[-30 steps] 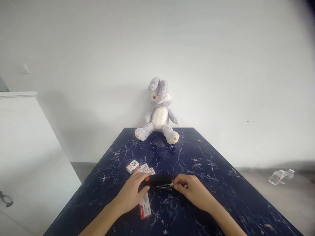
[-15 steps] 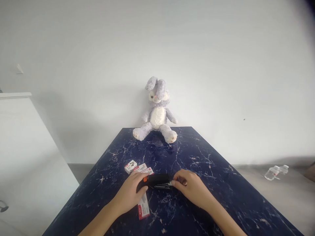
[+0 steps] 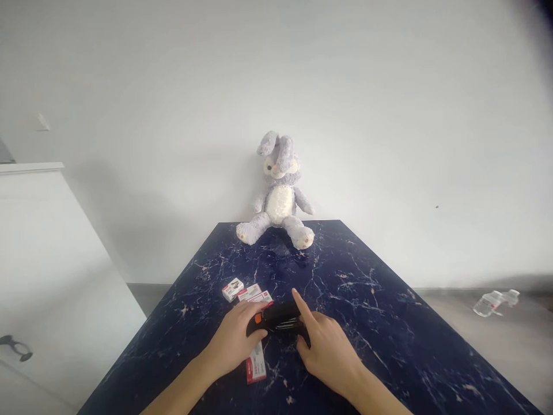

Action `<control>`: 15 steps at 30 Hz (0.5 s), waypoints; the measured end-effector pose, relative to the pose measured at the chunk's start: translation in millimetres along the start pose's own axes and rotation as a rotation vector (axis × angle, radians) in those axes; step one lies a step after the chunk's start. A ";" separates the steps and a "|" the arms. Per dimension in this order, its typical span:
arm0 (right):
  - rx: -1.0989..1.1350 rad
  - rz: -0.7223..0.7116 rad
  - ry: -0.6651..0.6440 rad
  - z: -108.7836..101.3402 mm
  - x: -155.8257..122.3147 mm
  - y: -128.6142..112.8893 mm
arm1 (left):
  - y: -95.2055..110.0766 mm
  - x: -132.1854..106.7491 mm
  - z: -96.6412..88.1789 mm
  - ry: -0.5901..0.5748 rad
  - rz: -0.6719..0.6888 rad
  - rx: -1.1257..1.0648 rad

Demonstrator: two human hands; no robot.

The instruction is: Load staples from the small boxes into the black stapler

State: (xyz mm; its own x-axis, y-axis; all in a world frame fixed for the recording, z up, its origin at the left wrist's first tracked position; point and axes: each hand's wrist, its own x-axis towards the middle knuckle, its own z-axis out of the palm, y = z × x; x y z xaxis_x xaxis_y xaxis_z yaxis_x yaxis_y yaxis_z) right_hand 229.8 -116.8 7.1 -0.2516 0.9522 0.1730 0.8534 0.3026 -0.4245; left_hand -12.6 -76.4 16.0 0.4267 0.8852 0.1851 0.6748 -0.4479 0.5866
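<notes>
A black stapler point(image 3: 280, 314) with an orange patch lies across the near middle of the table, its metal inner parts partly showing. My left hand point(image 3: 235, 334) is closed round the stapler's left end, fingers on the far side and thumb on the near side. At the other end, my right hand point(image 3: 326, 340) has its index finger stretched across the stapler and its thumb on the near side. Behind my left hand are a small white box point(image 3: 233, 289) and red-and-white packets point(image 3: 249, 293). Another red-and-white packet point(image 3: 256, 364) sticks out toward me, its far part hidden.
A grey plush rabbit point(image 3: 280, 202) sits at the far edge of the dark blue marbled table point(image 3: 371, 323), against the wall. To the left stands a white cabinet point(image 3: 52, 259). Clear plastic bottles point(image 3: 488, 304) lie on the floor at right.
My right hand has gone from a pinch at the stapler's right end to lying around that end, index finger stretched out. My left hand keeps its hold. The view has shifted slightly.
</notes>
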 end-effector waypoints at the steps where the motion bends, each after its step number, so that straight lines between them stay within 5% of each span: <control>1: 0.032 -0.016 -0.007 -0.7 -0.4 -0.7 | 0.7 0.0 2.1 0.006 -0.010 -0.003; 6: 0.248 -0.032 0.020 1.6 1.1 -1.5 | 15.6 -1.8 13.4 0.000 0.109 0.050; 10: 0.345 0.059 0.027 1.5 3.1 1.0 | 25.3 -3.1 5.0 -0.048 0.270 0.080; 15: 0.354 0.098 -0.012 -4.9 2.9 0.1 | -9.4 7.6 -6.4 0.153 0.172 0.215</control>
State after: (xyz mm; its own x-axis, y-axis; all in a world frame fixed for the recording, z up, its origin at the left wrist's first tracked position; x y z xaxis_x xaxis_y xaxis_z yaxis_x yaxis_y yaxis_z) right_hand 231.4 -114.2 11.9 -0.1838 0.9771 0.1069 0.6631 0.2035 -0.7203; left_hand -19.5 -64.7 17.0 0.4613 0.7954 0.3931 0.7193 -0.5947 0.3591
